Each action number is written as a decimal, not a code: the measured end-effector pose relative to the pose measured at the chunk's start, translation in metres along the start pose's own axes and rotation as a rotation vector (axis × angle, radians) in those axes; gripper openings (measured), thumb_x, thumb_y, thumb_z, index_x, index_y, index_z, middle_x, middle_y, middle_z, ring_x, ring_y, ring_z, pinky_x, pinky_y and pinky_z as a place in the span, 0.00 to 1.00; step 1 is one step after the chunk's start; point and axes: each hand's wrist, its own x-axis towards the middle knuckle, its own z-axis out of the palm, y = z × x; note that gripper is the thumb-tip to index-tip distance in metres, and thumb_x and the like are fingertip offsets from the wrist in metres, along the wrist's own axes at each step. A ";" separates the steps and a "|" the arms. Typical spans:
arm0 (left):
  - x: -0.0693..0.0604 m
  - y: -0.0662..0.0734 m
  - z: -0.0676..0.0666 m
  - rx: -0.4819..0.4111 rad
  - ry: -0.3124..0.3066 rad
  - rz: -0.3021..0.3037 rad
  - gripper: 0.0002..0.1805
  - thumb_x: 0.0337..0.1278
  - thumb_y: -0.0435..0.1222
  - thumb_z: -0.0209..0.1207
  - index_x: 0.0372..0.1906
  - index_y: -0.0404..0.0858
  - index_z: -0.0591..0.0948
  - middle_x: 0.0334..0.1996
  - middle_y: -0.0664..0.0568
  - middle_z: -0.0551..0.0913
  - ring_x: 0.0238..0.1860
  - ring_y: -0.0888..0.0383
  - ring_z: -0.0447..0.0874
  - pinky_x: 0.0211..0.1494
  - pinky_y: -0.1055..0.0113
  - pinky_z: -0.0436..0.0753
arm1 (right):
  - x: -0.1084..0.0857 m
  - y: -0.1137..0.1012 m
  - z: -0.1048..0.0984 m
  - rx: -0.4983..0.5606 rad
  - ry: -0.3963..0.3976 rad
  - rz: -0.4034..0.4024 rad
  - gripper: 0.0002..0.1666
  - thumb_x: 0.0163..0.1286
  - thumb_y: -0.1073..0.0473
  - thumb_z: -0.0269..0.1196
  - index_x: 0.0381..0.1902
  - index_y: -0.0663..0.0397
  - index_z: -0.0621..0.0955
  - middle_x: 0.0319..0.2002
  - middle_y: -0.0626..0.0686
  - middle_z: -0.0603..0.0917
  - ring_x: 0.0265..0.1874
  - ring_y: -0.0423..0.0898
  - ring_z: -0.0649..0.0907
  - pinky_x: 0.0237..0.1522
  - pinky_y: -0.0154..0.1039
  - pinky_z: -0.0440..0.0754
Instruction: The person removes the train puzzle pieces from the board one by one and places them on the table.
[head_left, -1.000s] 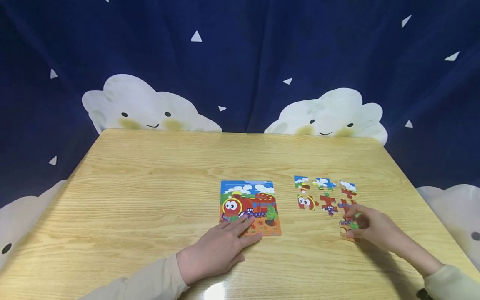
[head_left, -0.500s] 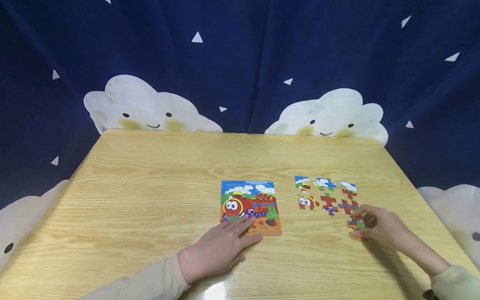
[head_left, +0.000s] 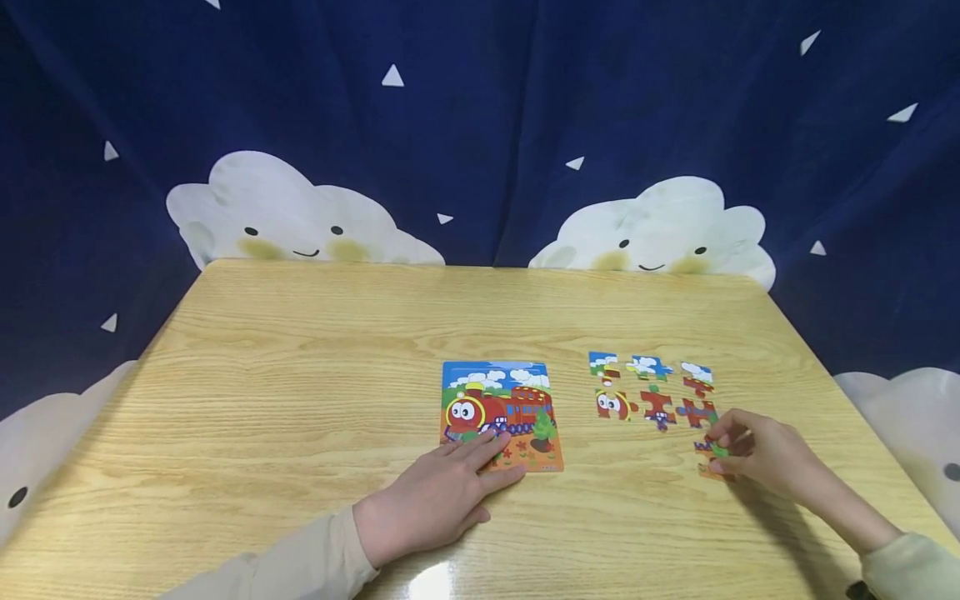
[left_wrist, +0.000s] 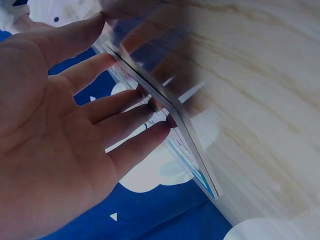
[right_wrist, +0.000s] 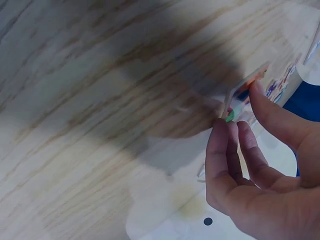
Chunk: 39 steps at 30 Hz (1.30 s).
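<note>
My left hand (head_left: 431, 504) rests with straight fingers on the lower left of a square puzzle board (head_left: 491, 408) printed with a red train. In the left wrist view, those fingers touch the thin board (left_wrist: 192, 145). With thumb and fingers, my right hand (head_left: 772, 458) pinches a puzzle piece (head_left: 705, 468) with a green tree and orange ground. The right wrist view shows this piece (right_wrist: 241, 95) by its edges, partly behind the fingers. It lies just below the right-column train piece (head_left: 697, 412). Whether it touches the table is hard to tell.
Several other puzzle pieces lie in two rows to the right of the board, among them an engine-face piece (head_left: 611, 404) and a cloud piece (head_left: 648, 367). They rest on a wooden table (head_left: 315, 375). Behind it hangs a dark blue curtain (head_left: 480, 125) with clouds.
My right hand has shifted a little to the right with the tree piece, then stayed almost still. The left hand and the board have not moved.
</note>
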 end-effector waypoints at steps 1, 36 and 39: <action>0.000 0.000 0.000 0.000 0.004 0.001 0.32 0.63 0.45 0.63 0.71 0.51 0.70 0.72 0.43 0.64 0.70 0.49 0.64 0.63 0.55 0.74 | 0.000 0.000 0.000 0.004 0.000 -0.003 0.18 0.47 0.63 0.78 0.34 0.53 0.80 0.31 0.47 0.79 0.28 0.41 0.83 0.26 0.34 0.78; -0.028 -0.016 0.000 -0.005 0.084 0.016 0.32 0.59 0.46 0.65 0.69 0.50 0.73 0.69 0.40 0.67 0.68 0.43 0.67 0.64 0.55 0.72 | 0.061 -0.168 0.064 0.769 -0.349 -0.146 0.11 0.64 0.73 0.63 0.44 0.72 0.79 0.37 0.61 0.84 0.38 0.54 0.84 0.41 0.34 0.82; -0.028 -0.016 0.001 0.018 0.087 0.019 0.31 0.59 0.46 0.65 0.69 0.50 0.73 0.68 0.40 0.68 0.68 0.43 0.67 0.63 0.55 0.73 | 0.062 -0.172 0.066 0.805 -0.357 -0.112 0.11 0.64 0.73 0.63 0.44 0.73 0.79 0.37 0.62 0.84 0.38 0.52 0.84 0.43 0.37 0.83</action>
